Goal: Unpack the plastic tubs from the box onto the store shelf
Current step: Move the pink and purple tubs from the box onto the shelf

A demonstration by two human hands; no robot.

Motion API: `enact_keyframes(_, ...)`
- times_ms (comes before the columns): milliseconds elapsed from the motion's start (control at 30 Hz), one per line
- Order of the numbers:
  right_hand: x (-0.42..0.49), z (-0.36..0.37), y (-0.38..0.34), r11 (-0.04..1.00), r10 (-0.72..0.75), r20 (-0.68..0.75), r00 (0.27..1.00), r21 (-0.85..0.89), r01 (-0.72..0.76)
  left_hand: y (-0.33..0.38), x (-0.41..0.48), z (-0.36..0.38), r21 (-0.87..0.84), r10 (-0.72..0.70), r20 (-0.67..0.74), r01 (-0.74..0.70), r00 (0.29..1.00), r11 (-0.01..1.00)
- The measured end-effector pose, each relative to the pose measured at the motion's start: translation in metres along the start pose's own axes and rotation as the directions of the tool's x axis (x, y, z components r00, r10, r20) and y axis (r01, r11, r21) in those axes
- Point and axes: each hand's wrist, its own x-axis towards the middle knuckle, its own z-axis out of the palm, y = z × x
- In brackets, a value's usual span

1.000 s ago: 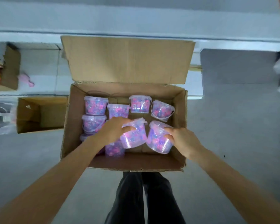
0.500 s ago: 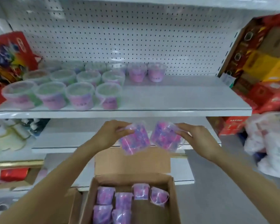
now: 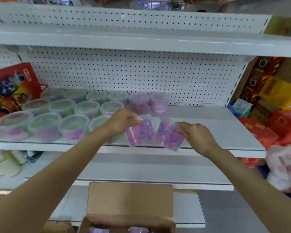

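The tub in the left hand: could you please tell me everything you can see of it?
The tub is clear plastic with a pale lid, packed with pink, purple and blue bits. It is tilted, lid uppermost, over the front edge of the shelf. The left hand grips it near the lid with curled fingers. A second tub sits close beside it; contact is unclear.

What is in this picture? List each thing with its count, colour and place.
shelf: one, white, middle
pegboard: one, white, behind shelf
left tub: one, pink-purple, held at shelf's front edge
right tub: one, pink-purple, held beside it
green tubs: about twelve, green-purple, three rows, shelf's left
pink tubs: two, pink, shelf's back
box: one, brown, open, bottom centre
boxed tubs: two showing, purple, in box
red boxes: several, red, far right
left hand: one, grips left tub
right hand: one, grips right tub
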Motion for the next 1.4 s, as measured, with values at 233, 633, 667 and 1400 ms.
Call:
enact_keyframes(233,0.022,0.026,0.028,0.982,-0.085,0.136,0.987,-0.157,0.107,-0.022,0.031,0.049,0.358,-0.058,-0.01,0.058,0.998,0.932)
enact_keyframes(633,0.023,0.044,0.043,0.974,-0.135,0.188,0.973,0.205,0.096,-0.04,0.024,0.069,0.328,0.028,0.18,-0.086,0.983,0.941)
enact_keyframes(667,0.025,0.046,0.041,0.98,-0.106,0.192,0.976,0.188,0.069,-0.04,0.023,0.069,0.31,0.025,0.185,-0.083,0.982,0.947)
enact_keyframes(1400,0.074,0.04,0.045,0.996,-0.044,0.42,0.906,0.093,0.005,-0.03,0.064,0.083,0.833,-0.165,-0.007,0.098,0.986,0.545)
